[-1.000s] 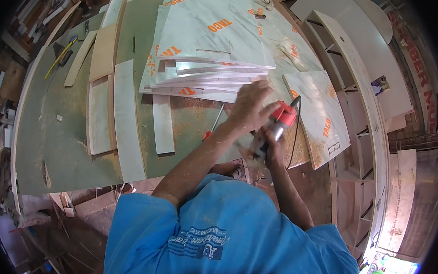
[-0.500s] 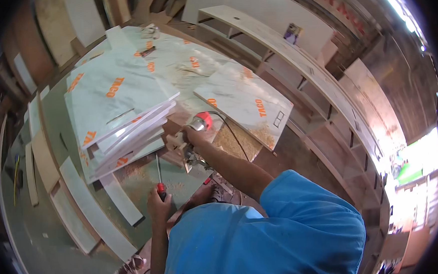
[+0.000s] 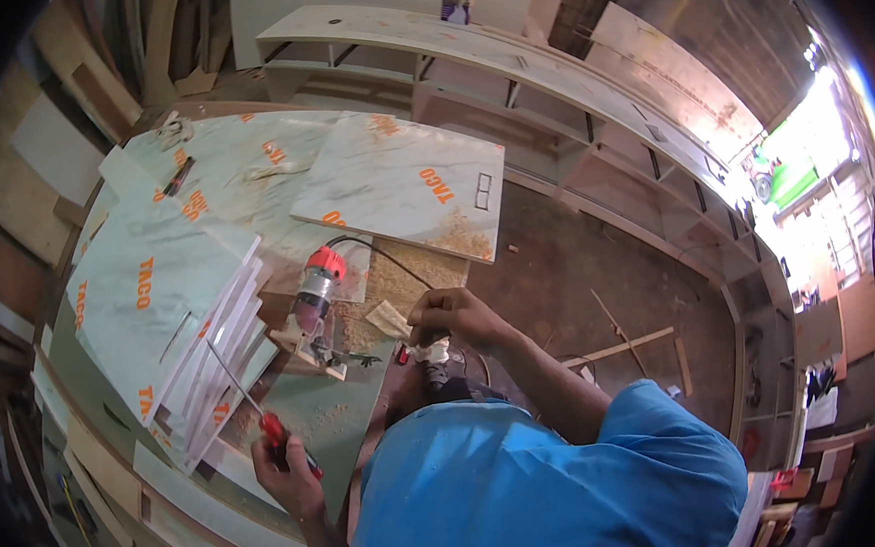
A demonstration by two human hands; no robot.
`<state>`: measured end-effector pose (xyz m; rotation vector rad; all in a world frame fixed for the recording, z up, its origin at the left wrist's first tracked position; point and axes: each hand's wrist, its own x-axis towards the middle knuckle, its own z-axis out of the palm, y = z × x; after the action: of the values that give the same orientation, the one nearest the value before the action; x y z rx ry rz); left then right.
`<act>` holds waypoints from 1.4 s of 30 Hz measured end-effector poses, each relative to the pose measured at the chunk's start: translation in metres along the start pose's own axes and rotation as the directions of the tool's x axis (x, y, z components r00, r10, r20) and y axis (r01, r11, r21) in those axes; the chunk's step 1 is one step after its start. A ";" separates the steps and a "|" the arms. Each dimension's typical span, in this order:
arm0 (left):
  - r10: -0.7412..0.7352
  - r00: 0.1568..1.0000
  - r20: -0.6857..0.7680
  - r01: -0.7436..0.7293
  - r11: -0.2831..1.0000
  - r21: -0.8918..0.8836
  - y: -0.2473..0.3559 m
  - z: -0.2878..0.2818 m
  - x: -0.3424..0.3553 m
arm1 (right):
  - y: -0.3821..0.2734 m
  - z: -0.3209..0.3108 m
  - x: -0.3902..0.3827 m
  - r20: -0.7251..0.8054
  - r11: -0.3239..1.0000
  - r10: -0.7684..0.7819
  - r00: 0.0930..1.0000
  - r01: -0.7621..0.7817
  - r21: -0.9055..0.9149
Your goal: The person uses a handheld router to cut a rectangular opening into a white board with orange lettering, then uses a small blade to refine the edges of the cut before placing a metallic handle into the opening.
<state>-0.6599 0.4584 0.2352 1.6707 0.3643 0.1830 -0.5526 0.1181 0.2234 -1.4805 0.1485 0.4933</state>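
The left hand (image 3: pixel 291 473) wraps around a red-and-black-handled metal screwdriver (image 3: pixel 273 428) above the green worktop (image 3: pixel 338 416). The right hand (image 3: pixel 456 318) curls near a red-and-silver power tool (image 3: pixel 319 282), palm hidden; whether it holds anything cannot be told.

Has a long pale cabinet (image 3: pixel 546 80) with open compartments curving across the top and down the right of the frame. Carries a small dark purple box (image 3: pixel 456 4) on top, at upper centre. Shows brown and white boards (image 3: pixel 85 74) leaning at the upper left, and thin wooden strips (image 3: pixel 617 349) lying on the floor (image 3: pixel 557 266), right of centre.
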 end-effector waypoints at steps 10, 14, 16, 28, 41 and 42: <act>0.283 0.735 0.616 -0.301 0.951 -0.078 0.043 0.277 0.045 | -0.018 -0.041 -0.016 -0.338 0.963 -0.174 0.925 0.232 0.140; 0.206 0.486 0.849 -0.553 0.825 0.116 0.026 0.352 0.078 | 0.016 -0.155 -0.007 -0.452 0.992 0.068 0.889 -0.011 0.129; 0.189 0.535 0.823 -0.601 0.770 0.214 0.009 0.391 0.107 | 0.036 -0.209 -0.004 -0.518 0.994 0.110 0.848 -0.102 0.044; 0.284 0.822 0.493 -0.569 0.435 0.698 -0.119 0.532 0.284 | 0.032 -0.363 0.065 -0.453 0.563 -0.227 0.862 -0.264 -0.783; 0.379 0.849 0.369 -0.479 0.257 0.839 -0.119 0.519 0.306 | -0.049 -0.391 0.123 -0.142 0.438 0.287 0.947 -0.261 -0.860; 0.399 0.838 0.372 -0.496 0.274 0.824 -0.117 0.519 0.306 | -0.057 -0.392 0.133 -0.158 0.366 0.376 0.913 -0.303 -0.880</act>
<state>-0.2186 0.0895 0.0222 2.8862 -0.1919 0.3774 -0.3323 -0.2346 0.1834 -2.5276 0.1438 1.0879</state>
